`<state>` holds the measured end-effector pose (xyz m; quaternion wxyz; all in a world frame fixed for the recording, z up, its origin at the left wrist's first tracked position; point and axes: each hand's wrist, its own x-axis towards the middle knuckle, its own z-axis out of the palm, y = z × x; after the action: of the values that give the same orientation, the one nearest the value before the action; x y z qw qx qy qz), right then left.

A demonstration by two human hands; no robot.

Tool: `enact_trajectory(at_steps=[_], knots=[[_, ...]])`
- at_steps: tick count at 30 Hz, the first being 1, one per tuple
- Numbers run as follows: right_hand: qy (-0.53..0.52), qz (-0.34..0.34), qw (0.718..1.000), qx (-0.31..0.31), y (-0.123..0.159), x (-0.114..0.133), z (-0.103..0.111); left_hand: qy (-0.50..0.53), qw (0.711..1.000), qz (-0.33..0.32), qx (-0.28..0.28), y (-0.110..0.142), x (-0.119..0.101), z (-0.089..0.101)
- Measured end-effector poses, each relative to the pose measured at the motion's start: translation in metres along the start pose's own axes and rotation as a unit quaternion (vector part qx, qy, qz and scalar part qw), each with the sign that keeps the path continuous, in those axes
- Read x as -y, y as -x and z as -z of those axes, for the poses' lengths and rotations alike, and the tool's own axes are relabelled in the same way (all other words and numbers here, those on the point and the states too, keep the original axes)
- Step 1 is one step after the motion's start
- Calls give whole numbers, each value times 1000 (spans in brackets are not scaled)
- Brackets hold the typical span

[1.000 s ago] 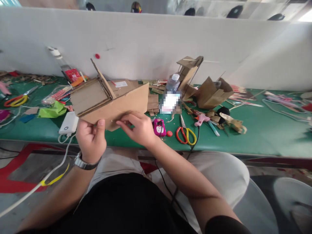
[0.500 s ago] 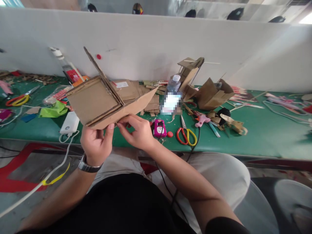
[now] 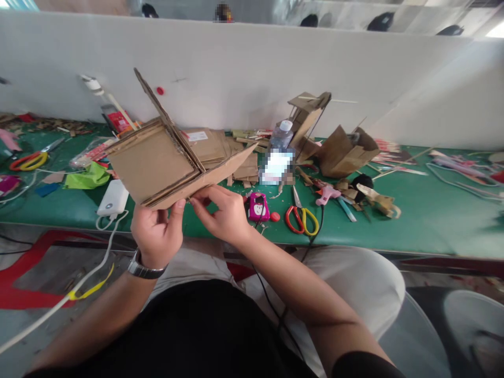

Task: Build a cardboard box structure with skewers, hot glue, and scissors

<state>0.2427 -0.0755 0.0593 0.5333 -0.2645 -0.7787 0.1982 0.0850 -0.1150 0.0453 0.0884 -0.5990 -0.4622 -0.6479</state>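
A brown cardboard structure [image 3: 153, 163], with a framed square panel, a long side strip and a piece standing up at the back, is held tilted above the table's front edge. My left hand [image 3: 159, 233] grips its near lower corner, the thumb against the strip and the other fingers partly hidden beneath. Close by, my right hand [image 3: 222, 212] has thumb and forefinger pinched at the lower edge of the same strip. Whether a small piece sits between those fingertips I cannot make out.
On the green table [image 3: 433, 210] lie scissors [image 3: 301, 215], a pink glue gun [image 3: 327, 194], a purple box [image 3: 258, 207] and a white power strip [image 3: 113, 198]. Behind stand a bottle [image 3: 282, 135], a blurred bright screen [image 3: 276, 167] and a cardboard box [image 3: 346, 152]. A white partition [image 3: 244, 73] rises at the back.
The cardboard structure has tipped slightly, its upright piece a little higher and its pointed end shifted slightly right. Both hands keep nearly the same place and grip.
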Motion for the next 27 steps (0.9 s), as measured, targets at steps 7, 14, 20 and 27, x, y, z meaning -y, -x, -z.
enact_trajectory(at_steps=[7,14,20,27], knots=[[-4,0,1000,-4,1,0,-2,-20,1000,10,-6,3,1,2],[-4,0,1000,2,0,-2,-1,5,1000,23,15,-1,-1,1],[-2,-8,999,46,-2,-5,-1,32,996,64,55,2,15,1],[17,-24,1000,-1,-9,-12,11,-162,983,-72,55,12,75,14]])
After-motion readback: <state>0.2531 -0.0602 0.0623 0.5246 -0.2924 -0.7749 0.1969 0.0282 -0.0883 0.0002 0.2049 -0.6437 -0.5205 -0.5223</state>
